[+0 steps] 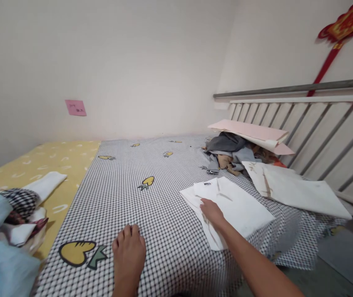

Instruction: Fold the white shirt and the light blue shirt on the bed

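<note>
A folded white shirt (241,210) lies near the front edge of the bed, its dark neck label towards the far side. My right hand (212,213) reaches over its left part, fingers closed at the edge of a fold; the fingertips are partly hidden. White layers of cloth stick out beneath on the left. My left hand (129,253) rests palm down on the checked sheet (164,214), fingers lying on the cloth with nothing held.
Crumpled clothes (3,231) are heaped at left on a yellow sheet (77,161). At right lie a pile of dark and grey clothes (227,146), a pink folded sheet (253,128) on top, and a folded white cloth (297,187) beside a slatted rail (303,136).
</note>
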### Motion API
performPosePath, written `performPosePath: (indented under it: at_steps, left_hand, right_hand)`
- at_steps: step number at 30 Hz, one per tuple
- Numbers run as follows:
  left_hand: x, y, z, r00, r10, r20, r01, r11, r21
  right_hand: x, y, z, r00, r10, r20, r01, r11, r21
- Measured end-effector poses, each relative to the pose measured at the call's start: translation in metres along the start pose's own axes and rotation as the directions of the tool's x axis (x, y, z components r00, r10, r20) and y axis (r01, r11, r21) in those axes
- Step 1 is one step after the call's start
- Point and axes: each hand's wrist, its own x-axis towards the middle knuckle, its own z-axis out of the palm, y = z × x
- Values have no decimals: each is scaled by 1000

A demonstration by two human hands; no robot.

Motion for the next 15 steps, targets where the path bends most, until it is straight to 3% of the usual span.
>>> performPosePath:
  at_steps: [5,10,15]
  left_hand:
    - [0,-1,2,1000,10,4,-10,999,-33]
    - [0,-6,12,1000,9,-11,-9,1000,-11]
    - [5,-11,24,1000,-2,19,2,1000,2]
  right_hand:
    - [-15,-13,0,990,-138,1,137,982,-131]
    - [-25,-25,-3,973,-226,36,229,968,-100]
    - [-12,-29,-31,966,-134,-219,126,991,-47]
